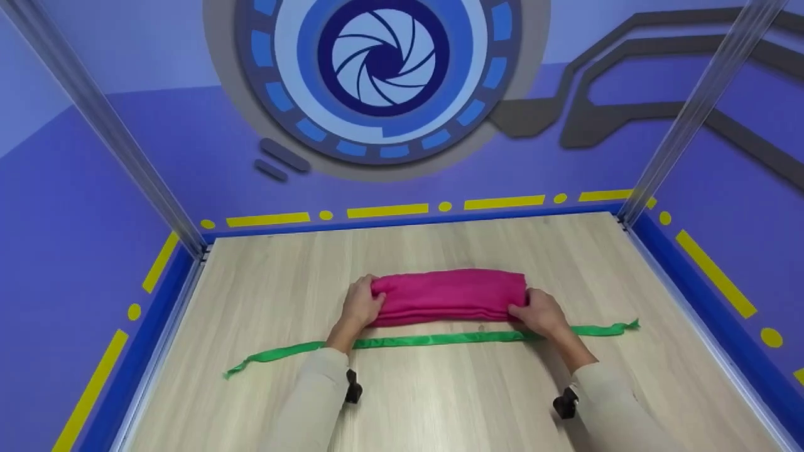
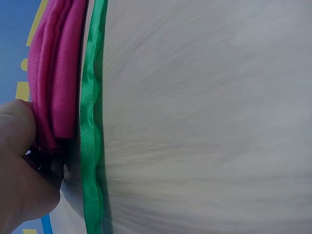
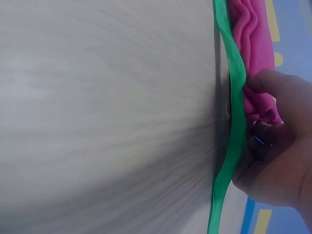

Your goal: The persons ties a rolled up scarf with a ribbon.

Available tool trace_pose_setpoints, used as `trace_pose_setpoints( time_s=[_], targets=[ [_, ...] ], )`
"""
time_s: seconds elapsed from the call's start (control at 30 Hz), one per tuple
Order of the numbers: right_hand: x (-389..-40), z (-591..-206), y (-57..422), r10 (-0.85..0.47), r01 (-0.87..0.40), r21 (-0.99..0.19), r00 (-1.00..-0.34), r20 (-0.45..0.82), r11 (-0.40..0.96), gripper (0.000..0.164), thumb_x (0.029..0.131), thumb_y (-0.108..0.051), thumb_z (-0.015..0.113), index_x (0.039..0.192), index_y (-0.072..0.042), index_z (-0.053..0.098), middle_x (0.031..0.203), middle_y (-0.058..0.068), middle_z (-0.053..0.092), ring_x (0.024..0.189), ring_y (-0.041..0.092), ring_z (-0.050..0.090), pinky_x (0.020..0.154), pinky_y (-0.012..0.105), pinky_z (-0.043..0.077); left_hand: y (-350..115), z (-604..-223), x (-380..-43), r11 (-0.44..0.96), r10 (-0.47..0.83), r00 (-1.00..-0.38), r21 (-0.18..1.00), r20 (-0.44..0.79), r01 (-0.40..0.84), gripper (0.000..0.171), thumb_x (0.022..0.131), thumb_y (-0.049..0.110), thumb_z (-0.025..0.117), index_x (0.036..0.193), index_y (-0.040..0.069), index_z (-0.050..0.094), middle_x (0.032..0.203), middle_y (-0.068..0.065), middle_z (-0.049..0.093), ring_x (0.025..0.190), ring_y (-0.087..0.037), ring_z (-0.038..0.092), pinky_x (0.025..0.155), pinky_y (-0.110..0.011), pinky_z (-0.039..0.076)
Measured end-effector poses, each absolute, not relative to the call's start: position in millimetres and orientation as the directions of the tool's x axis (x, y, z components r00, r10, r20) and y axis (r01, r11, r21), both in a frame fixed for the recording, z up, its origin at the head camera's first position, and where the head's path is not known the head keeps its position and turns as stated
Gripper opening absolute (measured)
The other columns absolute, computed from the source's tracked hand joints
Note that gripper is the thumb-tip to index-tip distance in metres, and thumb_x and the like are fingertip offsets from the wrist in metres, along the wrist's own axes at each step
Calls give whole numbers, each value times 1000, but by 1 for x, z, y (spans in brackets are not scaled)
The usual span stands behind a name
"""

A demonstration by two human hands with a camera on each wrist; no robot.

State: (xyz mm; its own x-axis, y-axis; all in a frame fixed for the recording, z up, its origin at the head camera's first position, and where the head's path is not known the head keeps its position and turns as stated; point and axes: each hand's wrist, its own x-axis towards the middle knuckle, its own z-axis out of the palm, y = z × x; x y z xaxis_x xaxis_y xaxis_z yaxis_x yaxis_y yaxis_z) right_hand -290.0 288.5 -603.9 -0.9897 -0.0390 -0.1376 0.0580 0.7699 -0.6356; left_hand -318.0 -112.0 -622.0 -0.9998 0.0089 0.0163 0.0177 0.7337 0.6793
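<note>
A folded pink cloth [image 1: 449,294] lies lengthwise across the table, its layered edge facing me. My left hand [image 1: 362,302] grips its left end, thumb on top and fingers tucked under, as the left wrist view also shows with the cloth's stacked folds [image 2: 63,92]. At the opposite end my right hand [image 1: 541,312] pinches the cloth between thumb and fingers. In the right wrist view the folds [image 3: 251,44] look wavy beside that thumb. A long green ribbon [image 1: 433,339] stretches left to right in front of the cloth, passing beneath both wrists.
The wood-grain table [image 1: 427,395] is bounded by metal rails and blue-purple walls [image 1: 188,144] at the back and sides. Yellow dashes run along the walls' lower edges. Small black devices [image 1: 565,403] sit at both wrists.
</note>
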Motion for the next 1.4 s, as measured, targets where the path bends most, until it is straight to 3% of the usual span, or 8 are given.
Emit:
trace_pose_setpoints(
  time_s=[0.47, 0.73, 0.87, 1.1, 1.23, 1.4],
  targets=[
    [-289, -608, 288, -64, 48, -665, -988, -143, 745, 38, 100, -20, 70, 118, 13, 62, 98, 16, 66, 87, 29, 60, 78, 43, 53, -112, -621, -313, 715, -10, -1000, 699, -9, -13, 33, 104, 10, 67, 135, 2, 61, 127, -15, 64, 126, -36, 57, 110, -52, 46],
    [-290, -609, 287, -80, -12, -638, -994, -78, 770, 34, 100, -19, 71, 112, 12, 63, 94, 16, 67, 84, 28, 59, 77, 46, 52, -116, -621, -316, 664, -11, -1000, 747, -8, -13, 30, 103, 8, 68, 131, 3, 63, 125, -16, 66, 123, -34, 61, 109, -51, 47],
    [-287, -609, 287, -83, -29, -642, -995, -54, 766, 30, 99, -18, 70, 107, 10, 63, 88, 13, 64, 79, 25, 57, 71, 41, 51, -118, -620, -317, 628, 5, -1000, 778, -7, -2, 28, 102, 8, 68, 130, 3, 64, 126, -17, 67, 122, -35, 62, 108, -52, 47],
    [-281, -607, 290, -19, 73, -687, -992, -125, 723, 32, 98, -19, 66, 113, 9, 62, 95, 15, 65, 84, 27, 59, 73, 37, 51, -116, -616, -315, 560, 22, -998, 828, -58, -36, 25, 103, 12, 65, 126, 3, 65, 120, -16, 69, 112, -30, 64, 100, -49, 51],
    [-285, -596, 289, 5, 135, -750, -985, -173, 647, 35, 102, -23, 62, 116, 8, 60, 98, 14, 62, 88, 26, 57, 73, 36, 50, -117, -615, -317, 522, -40, -998, 851, -42, -57, 24, 100, 14, 67, 122, 3, 67, 111, -13, 70, 100, -26, 64, 92, -45, 53],
    [-294, -585, 285, 4, 236, -891, -967, -254, 388, 25, 104, -20, 60, 110, 4, 58, 96, 9, 57, 83, 20, 57, 73, 36, 54, -122, -609, -318, 500, -80, -997, 864, -22, -60, 25, 99, 14, 68, 121, 2, 68, 110, -13, 71, 99, -25, 64, 90, -43, 53]
  ],
)
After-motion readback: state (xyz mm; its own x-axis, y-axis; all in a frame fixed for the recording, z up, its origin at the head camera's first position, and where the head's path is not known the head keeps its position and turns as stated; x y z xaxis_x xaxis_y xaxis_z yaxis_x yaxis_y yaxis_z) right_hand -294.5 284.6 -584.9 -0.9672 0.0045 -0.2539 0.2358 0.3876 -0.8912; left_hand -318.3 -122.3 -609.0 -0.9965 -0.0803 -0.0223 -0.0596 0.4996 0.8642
